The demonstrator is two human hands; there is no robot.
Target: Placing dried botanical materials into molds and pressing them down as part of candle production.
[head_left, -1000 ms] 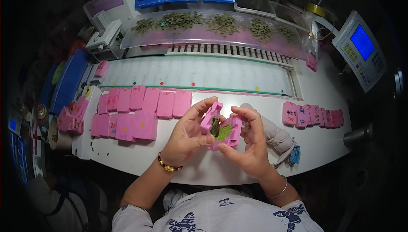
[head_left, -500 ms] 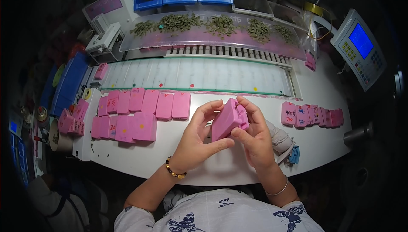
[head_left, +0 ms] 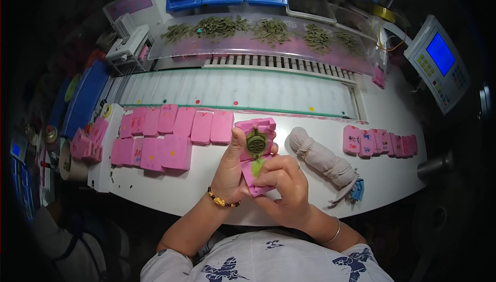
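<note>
My left hand (head_left: 230,171) holds a pink rubber mold (head_left: 266,123) above the table, its thumb along the left edge. The mold lies opened, its inner face up. Set in its cavity is a round green wax piece (head_left: 257,145) with a raised pattern. A paler green part (head_left: 257,166) runs down from it toward the mold's lower end. Over that end curl the fingers of my right hand (head_left: 287,184), close to the pale green part. What lies right under those fingertips is hidden.
Rows of pink molds (head_left: 175,153) stand at left, more molds (head_left: 381,141) at right. Near my right hand lies a wrapped cloth bundle (head_left: 325,163). Beyond run a panelled conveyor (head_left: 222,91) and a clear tray (head_left: 289,55) bearing green pieces. A control panel (head_left: 439,60) stands far right.
The mold was closed together between both hands; now it is opened, showing the green wax. My right hand has moved lower over it. A pink block has gone from the conveyor's left end.
</note>
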